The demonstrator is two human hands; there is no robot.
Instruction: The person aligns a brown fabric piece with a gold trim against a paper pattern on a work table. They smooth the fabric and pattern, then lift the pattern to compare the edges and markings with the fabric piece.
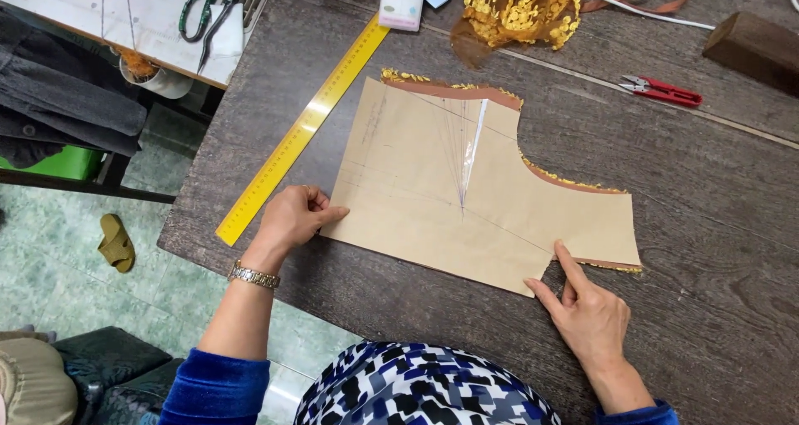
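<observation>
Dark wood table (pixel 716 225), 1 tan paper pattern piece (pixel 466 200) lying flat at its middle, over a layer of brown fabric with gold trim (pixel 454 88) that shows only as a thin rim along the top and right edges. Left hand (pixel 293 218) loosely curled, fingertips pressing the pattern's left edge, not gripping anything; 1 metal watch (pixel 254 276) on that wrist. Right hand (pixel 587 308) flat and spread, index finger and thumb pinning the pattern's lower right corner, nothing held. 1 yellow ruler (pixel 304 129) lies diagonally just left of the pattern, not touching it. 1 red thread snip (pixel 663 90) well apart at upper right, near 1 dark wooden block (pixel 753 49). 1 bunched heap of gold-patterned fabric (pixel 516 9) at the top edge, 1 white cable (pixel 624 7) running from it. 1 white cup (pixel 158 79) beyond the table's left corner (contents orange, kind unclear). 1 pair of green-handled scissors (pixel 204 17) on the pale side surface.
</observation>
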